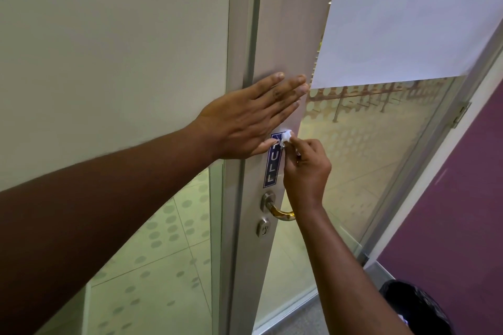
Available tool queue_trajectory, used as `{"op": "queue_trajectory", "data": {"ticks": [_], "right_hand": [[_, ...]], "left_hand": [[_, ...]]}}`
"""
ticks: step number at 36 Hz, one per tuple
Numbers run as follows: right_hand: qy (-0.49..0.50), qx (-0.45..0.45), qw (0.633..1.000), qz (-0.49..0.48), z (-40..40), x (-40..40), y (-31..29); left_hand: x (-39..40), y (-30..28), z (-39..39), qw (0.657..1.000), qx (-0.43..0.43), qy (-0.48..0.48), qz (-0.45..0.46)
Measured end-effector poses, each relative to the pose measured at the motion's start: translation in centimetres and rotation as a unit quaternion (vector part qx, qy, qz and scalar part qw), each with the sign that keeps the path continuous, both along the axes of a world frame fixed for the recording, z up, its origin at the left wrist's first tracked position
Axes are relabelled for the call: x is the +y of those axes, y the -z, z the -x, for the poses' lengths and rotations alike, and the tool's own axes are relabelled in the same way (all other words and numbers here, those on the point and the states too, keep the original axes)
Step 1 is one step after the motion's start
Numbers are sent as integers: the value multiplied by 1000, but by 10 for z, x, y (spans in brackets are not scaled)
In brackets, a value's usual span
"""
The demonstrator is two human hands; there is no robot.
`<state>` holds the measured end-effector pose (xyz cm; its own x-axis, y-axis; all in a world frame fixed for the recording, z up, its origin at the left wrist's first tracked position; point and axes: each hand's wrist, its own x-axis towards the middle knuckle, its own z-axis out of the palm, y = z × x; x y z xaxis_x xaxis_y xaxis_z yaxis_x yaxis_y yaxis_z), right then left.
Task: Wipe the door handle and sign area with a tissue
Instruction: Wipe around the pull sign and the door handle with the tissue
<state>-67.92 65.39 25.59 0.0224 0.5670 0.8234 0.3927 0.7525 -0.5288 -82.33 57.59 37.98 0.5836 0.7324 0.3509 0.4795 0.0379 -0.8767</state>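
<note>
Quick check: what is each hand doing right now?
Left hand: open, fingers straight, pressed flat against the door.
Right hand: pinching a small tissue against the top of the PULL sign.

My right hand point(306, 168) covers the free end of the door handle point(280, 212), so I can't see where the lever finishes. The tissue point(286, 139) is a tiny wad, mostly buried under my fingers point(296, 148). It hides the top of the PULL sign point(273, 163), and my left hand's point(245, 119) thumb overlaps the sign's upper left corner. A dark object point(413, 307) at the bottom right is cut off by the frame; I can't identify it.
</note>
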Motion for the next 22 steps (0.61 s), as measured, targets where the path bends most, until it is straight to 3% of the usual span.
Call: {"op": "queue_trajectory", "data": {"ticks": [10,22], "right_hand": [[-2,-29,997,66,-12,0,16],[1,-7,1000,-2,-10,10,-34]], "left_hand": [[0,0,1,1000,-1,-1,3],[0,0,0,1000,5,-3,7]]}}
